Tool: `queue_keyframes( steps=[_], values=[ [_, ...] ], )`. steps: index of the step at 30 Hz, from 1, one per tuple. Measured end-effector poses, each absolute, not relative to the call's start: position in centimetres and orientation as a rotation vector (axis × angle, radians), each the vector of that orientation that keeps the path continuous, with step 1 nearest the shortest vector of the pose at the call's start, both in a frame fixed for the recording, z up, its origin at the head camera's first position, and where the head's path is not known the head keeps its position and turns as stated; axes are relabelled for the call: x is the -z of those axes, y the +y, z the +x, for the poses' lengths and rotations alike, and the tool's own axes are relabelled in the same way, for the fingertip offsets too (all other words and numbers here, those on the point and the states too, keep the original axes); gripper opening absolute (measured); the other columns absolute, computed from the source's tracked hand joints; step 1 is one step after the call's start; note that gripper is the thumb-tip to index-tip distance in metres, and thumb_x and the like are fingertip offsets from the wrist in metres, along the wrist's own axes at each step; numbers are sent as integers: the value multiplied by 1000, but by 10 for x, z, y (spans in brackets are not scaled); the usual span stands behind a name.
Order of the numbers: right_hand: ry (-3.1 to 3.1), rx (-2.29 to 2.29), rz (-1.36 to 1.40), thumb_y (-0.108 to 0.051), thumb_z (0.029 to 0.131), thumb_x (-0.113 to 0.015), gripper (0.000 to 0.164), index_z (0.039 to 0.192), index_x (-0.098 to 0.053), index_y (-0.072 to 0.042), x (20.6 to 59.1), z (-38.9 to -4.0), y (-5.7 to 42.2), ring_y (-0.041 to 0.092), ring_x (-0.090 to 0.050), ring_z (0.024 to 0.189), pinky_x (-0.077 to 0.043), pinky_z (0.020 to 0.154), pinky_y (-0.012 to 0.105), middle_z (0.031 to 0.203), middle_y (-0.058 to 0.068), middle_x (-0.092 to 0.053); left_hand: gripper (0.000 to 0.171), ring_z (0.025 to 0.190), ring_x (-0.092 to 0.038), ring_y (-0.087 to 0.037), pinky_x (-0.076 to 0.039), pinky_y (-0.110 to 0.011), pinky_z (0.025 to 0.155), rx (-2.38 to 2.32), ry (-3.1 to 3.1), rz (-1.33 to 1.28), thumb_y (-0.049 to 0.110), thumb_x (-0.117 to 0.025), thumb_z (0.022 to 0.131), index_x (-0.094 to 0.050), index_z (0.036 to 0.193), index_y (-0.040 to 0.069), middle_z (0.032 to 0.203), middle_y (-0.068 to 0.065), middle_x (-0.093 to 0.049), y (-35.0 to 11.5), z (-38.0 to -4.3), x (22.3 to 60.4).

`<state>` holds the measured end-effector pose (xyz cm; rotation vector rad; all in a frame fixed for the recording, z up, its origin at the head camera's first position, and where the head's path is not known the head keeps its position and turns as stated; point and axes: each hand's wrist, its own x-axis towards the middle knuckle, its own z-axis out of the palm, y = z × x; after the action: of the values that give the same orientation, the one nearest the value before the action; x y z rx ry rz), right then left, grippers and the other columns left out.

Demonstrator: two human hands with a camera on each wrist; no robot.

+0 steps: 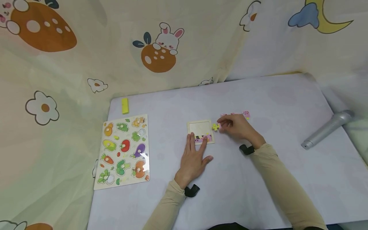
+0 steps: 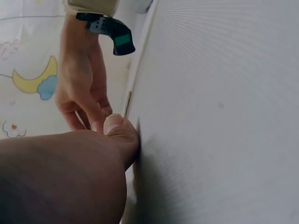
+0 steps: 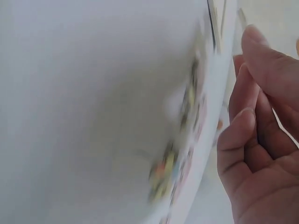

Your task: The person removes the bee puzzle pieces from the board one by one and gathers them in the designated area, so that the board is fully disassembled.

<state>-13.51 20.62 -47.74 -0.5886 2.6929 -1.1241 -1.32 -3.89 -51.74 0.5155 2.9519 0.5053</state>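
A small square puzzle tray (image 1: 200, 126) lies on the table, with colourful pink and dark pieces (image 1: 198, 139) along its near edge. My left hand (image 1: 192, 162) lies with fingers extended, fingertips resting on the tray's near part and the pieces there. To the right of the tray, my right hand (image 1: 237, 126) pinches a small jigsaw piece between thumb and fingers; its thin edge (image 3: 242, 17) shows past the thumb tip. Beside those fingertips sits a yellow puzzle piece (image 1: 215, 127). More pink pieces (image 1: 245, 114) lie behind the right hand, partly hidden by it.
A vegetable peg puzzle board (image 1: 115, 154) lies at the table's left side, with a yellow block (image 1: 125, 106) behind it. Near the right edge rests a grey cylindrical object (image 1: 326, 129). A patterned cloth (image 1: 115, 64) hangs behind the white-covered table (image 1: 244, 191).
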Motion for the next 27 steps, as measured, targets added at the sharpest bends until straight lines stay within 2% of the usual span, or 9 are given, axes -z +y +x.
queue_keyframes(
  steps=[2, 4, 10, 15, 22, 27],
  values=[
    [2707, 1118, -582, -6, 88, -87, 32, 118, -78, -2, 476, -135, 218, 22, -71, 90, -54, 88, 40, 101, 10, -80, 77, 162, -8, -50, -26, -52, 130, -503, 2944, 510, 56, -57, 104, -34, 168, 20, 172, -36, -9, -39, -13, 517],
    [2718, 1121, -551, -5, 88, -86, 32, 119, -78, -2, 474, -133, 230, 24, -72, 92, -54, 82, 34, 103, 11, -80, 78, 163, -6, -49, -26, -51, 130, -490, 2934, 498, 57, -57, 104, -32, 168, 21, 172, -35, -8, -39, -13, 517],
    [2752, 1099, -440, -3, 92, -80, 31, 123, -76, -2, 470, -126, 267, 26, -69, 94, -48, 78, 19, 104, 12, -78, 79, 164, -2, -47, -22, -49, 132, -480, 2900, 471, 58, -55, 105, -28, 170, 23, 174, -33, -3, -37, -13, 518],
    [2795, 1058, -384, -7, 94, -80, 31, 124, -75, -4, 471, -119, 297, 22, -68, 94, -47, 78, 14, 104, 12, -78, 79, 164, -1, -47, -23, -49, 132, -473, 2899, 470, 58, -55, 105, -28, 170, 23, 174, -33, -2, -36, -14, 518],
    [2839, 1047, -366, -5, 93, -80, 29, 122, -76, -5, 475, -115, 324, 2, -63, 86, -45, 75, 10, 100, 10, -77, 77, 164, -1, -47, -23, -50, 132, -476, 2904, 473, 58, -55, 105, -30, 169, 23, 174, -34, -2, -37, -14, 517],
    [2820, 1045, -327, -6, 93, -81, 29, 121, -75, -5, 479, -116, 330, 6, -63, 86, -45, 74, 9, 100, 11, -77, 77, 164, 0, -46, -21, -49, 132, -481, 2893, 466, 58, -54, 105, -30, 169, 23, 174, -33, -2, -37, -14, 516]
  ],
)
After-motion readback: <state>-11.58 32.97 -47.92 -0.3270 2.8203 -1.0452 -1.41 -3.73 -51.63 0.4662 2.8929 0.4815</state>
